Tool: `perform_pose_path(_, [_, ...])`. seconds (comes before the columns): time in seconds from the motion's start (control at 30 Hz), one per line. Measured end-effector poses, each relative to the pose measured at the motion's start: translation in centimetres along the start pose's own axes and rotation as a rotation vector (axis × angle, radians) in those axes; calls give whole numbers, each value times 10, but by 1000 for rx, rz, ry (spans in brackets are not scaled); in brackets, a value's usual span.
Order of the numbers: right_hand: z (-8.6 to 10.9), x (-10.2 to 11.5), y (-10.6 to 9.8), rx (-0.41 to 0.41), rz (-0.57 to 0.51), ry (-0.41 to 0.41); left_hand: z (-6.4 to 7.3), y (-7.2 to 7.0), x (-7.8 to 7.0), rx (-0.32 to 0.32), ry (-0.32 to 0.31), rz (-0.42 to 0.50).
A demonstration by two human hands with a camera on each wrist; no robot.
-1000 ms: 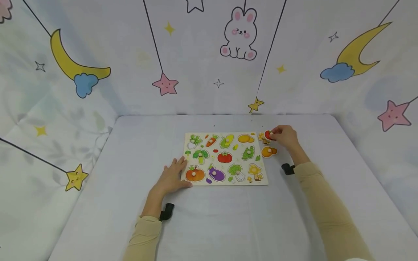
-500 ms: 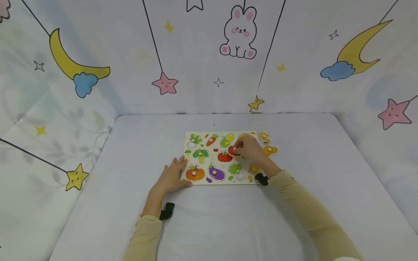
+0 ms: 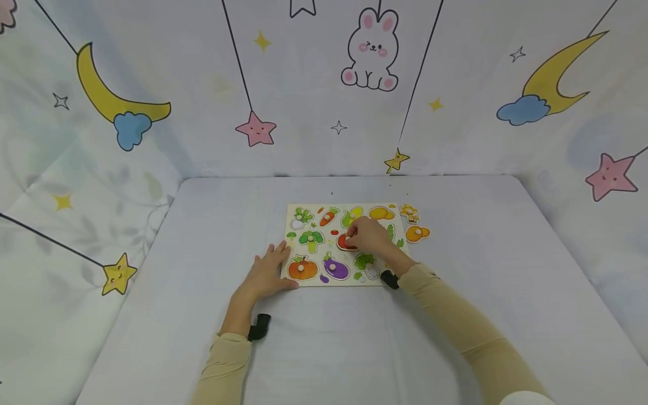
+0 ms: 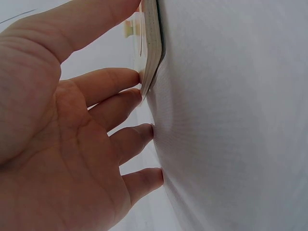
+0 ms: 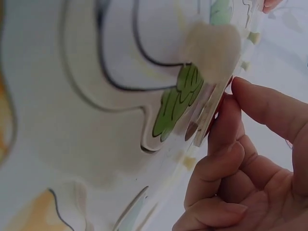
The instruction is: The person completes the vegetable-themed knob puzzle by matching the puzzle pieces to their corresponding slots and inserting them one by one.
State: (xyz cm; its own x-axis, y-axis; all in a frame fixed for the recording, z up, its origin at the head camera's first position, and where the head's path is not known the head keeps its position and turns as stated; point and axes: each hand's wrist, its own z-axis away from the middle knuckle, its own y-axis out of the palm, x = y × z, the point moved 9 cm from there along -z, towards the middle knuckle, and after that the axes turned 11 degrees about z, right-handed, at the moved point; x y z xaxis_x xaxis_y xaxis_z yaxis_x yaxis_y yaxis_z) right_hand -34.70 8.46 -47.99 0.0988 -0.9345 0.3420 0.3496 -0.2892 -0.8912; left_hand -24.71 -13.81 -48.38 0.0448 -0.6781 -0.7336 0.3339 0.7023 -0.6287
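My right hand (image 3: 372, 236) pinches a red tomato puzzle piece (image 3: 342, 242) over the tomato picture in the middle of a wooden vegetable puzzle board (image 3: 324, 255). In the right wrist view, the piece (image 5: 208, 118) is seen edge-on and tilted close over the board, with thumb and index finger at its knob side. My left hand (image 3: 265, 275) lies spread at the board's left edge. The left wrist view has its thumb and two fingertips touching the board's side (image 4: 153, 48), while the other fingertips rest on the white cloth.
Just right of the board lie two loose pieces, a mushroom (image 3: 409, 213) and an orange-brown potato-like one (image 3: 417, 234). Knobbed pieces such as the pumpkin (image 3: 302, 269), eggplant (image 3: 336, 268) and broccoli (image 3: 311, 241) sit in the board. A printed cloth wall rises behind the table.
My right hand has carried the tomato piece leftward from beside the mushroom piece to the board's middle, and lowered it over the tomato picture. The left hand has stayed put.
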Motion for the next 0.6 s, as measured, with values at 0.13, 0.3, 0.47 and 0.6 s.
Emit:
perform_pose_path(0.13, [-2,0,2,7,18,2,0,0,-1,0,-1,1])
perform_pose_path(0.3, [-4,1,4,16,19,-1,0,-1,-1,1,0,4])
perform_pose_path(0.47, [-4,1,5,26,20,2,0,0,0,3,-1,6])
perform_pose_path(0.6, [-4,2,5,28,28,0,-1,0,0,5,3,5])
